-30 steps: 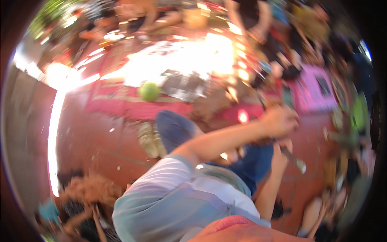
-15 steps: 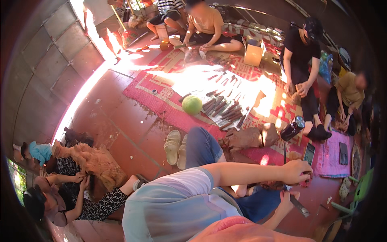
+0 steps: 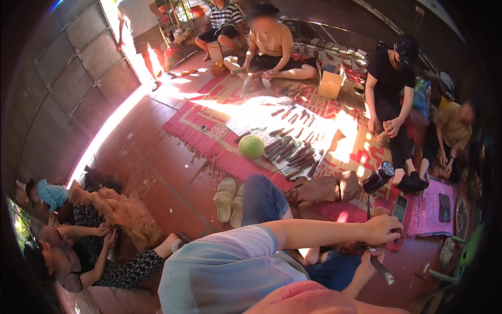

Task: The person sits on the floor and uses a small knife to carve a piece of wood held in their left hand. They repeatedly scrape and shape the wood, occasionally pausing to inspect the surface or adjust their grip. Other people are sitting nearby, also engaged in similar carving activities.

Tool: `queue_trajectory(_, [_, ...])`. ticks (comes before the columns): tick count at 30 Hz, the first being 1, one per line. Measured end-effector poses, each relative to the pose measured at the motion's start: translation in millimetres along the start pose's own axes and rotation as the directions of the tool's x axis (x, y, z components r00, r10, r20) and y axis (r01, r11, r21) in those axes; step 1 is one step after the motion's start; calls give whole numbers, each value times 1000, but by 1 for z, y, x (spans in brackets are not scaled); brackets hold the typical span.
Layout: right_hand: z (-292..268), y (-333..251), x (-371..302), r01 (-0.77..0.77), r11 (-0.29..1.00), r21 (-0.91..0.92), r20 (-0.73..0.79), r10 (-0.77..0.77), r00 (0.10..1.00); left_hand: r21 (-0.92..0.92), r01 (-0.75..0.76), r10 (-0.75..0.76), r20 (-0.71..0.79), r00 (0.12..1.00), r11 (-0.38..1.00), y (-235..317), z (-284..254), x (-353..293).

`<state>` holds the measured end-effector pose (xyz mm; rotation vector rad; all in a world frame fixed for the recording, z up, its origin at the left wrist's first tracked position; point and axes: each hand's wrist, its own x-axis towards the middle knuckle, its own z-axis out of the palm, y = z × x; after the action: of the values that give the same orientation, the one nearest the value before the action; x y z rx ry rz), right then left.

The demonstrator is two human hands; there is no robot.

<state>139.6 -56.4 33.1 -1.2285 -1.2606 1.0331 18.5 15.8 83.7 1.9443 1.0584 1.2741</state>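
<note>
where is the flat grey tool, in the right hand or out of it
In: the right hand is curled round the flat grey tool, one end sticking out toward the picture's lower right.

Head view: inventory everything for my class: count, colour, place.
Mat: one, red-tan, floor
Sheet: one, white, on mat
Tools: many, brown, on sheet
Round object: one, green, on mat
Box: one, tan, far end
Flask: one, black, mat's edge
Cloth: one, pink, right
Phone: one, dark, by cloth
Sandals: two, beige, floor centre
Chair: one, green, right edge
Lumps: several, brown, mat's near edge, lower left
People: at least six, mixed clothing, edges
Held tool: one, grey, in right hand
Shirt: one, pale blue, bottom
Jeans: one, blue, centre
Left hand: one, bare, above right hand
</note>
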Motion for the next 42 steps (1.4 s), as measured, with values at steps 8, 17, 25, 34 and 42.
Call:
queue_trajectory(8, [1,-6,2,-87,996,-30,-4,87,996,-12,-12,12,-2,1000,1000,1,-4,0])
queue_trajectory(17, [-5,5,9,-50,992,-114,-2,50,999,18,-20,21,-36,999,1000,7,-6,-2])
queue_trajectory(25, [1,-5,9,-110,992,61,-42,113,993,164,41,-6,-209,978,986,4,4,-6])
queue_trajectory(34, [-6,5,19,-63,997,-37,28,64,998,232,92,-22,-286,958,968,5,2,-7])
queue_trajectory(42, [8,-9,14,55,998,-24,-49,-57,997,233,71,-1,-290,957,970,6,1,-7])
